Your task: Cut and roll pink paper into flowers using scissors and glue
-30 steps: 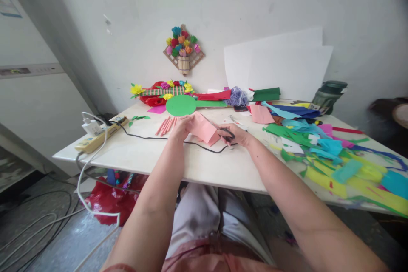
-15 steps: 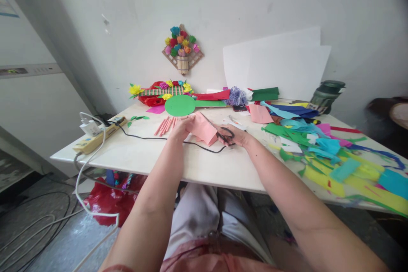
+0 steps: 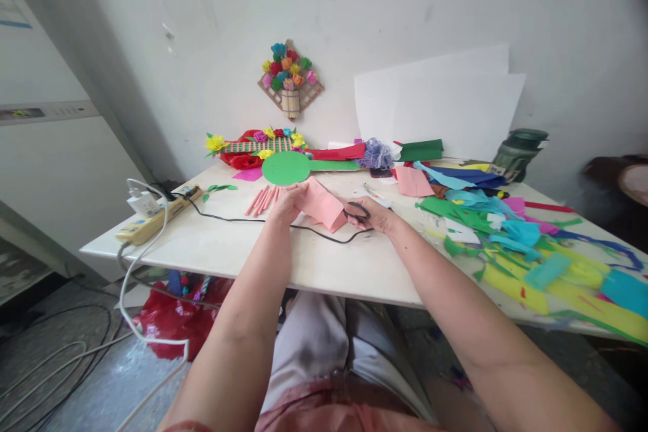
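The left hand (image 3: 289, 202) has its grip clamped on the left end of a folded sheet of pink paper (image 3: 320, 206), which it holds low over the middle of the white worktop (image 3: 227, 250). The right hand (image 3: 372, 212) has its grip closed around dark-handled scissors (image 3: 358, 212), right beside the sheet's right edge; whether the blades are on the paper cannot be made out. Thin pink paper rolls (image 3: 262, 200) lie just left of the left hand, and behind them sits a green disc (image 3: 286, 168). A black cable (image 3: 331, 238) runs across the worktop on the near side of the sheet. Coloured paper scraps (image 3: 516, 236) cover the right side, with a dark green bottle (image 3: 520, 154) standing behind them. A yellowish power strip (image 3: 156, 216) rests at the left edge.
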`<state>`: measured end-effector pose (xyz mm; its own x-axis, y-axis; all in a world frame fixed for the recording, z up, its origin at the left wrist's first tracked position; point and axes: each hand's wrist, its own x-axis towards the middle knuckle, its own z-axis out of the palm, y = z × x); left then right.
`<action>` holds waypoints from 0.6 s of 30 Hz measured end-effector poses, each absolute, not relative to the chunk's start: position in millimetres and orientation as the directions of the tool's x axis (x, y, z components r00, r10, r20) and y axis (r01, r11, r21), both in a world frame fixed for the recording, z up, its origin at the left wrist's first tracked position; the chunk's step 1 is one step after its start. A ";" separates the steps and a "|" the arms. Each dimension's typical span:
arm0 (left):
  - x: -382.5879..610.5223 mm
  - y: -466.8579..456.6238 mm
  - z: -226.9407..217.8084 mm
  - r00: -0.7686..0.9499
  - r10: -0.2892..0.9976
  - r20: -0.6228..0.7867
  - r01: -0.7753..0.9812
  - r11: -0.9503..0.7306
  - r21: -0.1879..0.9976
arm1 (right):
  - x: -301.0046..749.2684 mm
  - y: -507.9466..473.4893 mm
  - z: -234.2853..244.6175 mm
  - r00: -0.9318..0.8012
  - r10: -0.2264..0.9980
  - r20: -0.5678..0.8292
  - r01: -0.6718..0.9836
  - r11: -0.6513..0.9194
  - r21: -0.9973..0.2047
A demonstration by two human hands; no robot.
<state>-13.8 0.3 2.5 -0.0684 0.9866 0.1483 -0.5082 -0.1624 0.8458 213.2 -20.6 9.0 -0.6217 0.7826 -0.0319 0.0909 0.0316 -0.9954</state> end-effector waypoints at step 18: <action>-12.6 -3.0 4.6 -0.065 0.986 0.155 -0.477 -0.167 0.863 | 210.8 -25.8 13.3 -0.607 0.794 -0.043 0.173 0.079 -0.982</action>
